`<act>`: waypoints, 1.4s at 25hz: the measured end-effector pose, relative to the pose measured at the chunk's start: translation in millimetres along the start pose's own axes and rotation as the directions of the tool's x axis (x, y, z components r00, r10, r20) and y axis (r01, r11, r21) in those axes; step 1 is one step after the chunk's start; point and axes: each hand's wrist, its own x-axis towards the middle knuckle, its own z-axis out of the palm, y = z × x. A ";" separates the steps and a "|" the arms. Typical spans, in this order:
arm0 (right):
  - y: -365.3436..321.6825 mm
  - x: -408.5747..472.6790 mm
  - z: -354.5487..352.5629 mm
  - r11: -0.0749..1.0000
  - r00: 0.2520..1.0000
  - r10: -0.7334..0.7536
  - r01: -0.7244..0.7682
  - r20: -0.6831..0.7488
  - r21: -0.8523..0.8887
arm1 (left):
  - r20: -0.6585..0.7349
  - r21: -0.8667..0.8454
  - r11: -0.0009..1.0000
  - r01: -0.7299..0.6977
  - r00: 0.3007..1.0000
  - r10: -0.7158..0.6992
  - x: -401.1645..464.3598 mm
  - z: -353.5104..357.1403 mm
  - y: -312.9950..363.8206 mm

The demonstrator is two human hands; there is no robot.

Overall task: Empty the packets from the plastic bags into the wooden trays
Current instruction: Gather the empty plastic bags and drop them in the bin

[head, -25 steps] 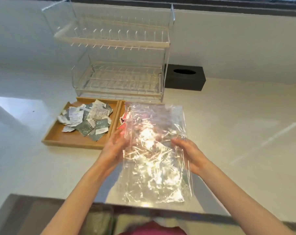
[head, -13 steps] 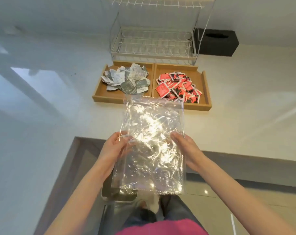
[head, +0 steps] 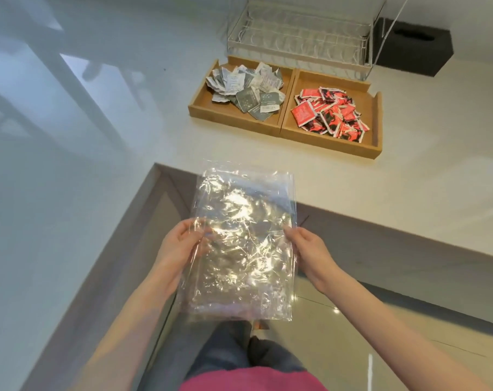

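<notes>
- Left hand (head: 180, 244): fingers pinch the left edge of the clear bag (head: 239, 246), held off the counter (head: 352, 187), well short of the trays.
- Right hand (head: 310, 246): fingers pinch its right edge.
- Grey packets (head: 248, 88) fill the left tray (head: 205, 108); red packets (head: 330, 111) fill the right tray (head: 375, 119).
- Bag looks empty (emptying seems done); next, set it aside.

Bright, even daylight with strong specular glare.
We see white highlights scattered over the crinkled plastic bag (head: 241, 244), soft pale reflections and grey shadows on the glossy countertop (head: 70, 165) at left, wide-angle bending of lines near the edges, and slight overall softness.
</notes>
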 end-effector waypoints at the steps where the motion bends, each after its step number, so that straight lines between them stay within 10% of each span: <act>1: 5.5 -1.2 1.9 1.000 1.000 0.019 -0.019 -0.002 -0.025 | -0.027 0.000 1.000 0.010 1.000 -0.010 -4.0 -2.6 -8.7; 25: 210.5 187.0 83.2 0.921 0.967 0.245 -0.253 -0.064 -0.297 | -0.231 0.070 0.933 0.352 0.916 -0.329 148.4 -63.3 -252.1; 35: 318.9 301.1 112.0 0.841 0.930 0.366 -0.346 -0.034 -0.416 | -0.203 -0.269 0.833 0.483 0.817 -0.540 233.9 -92.6 -377.3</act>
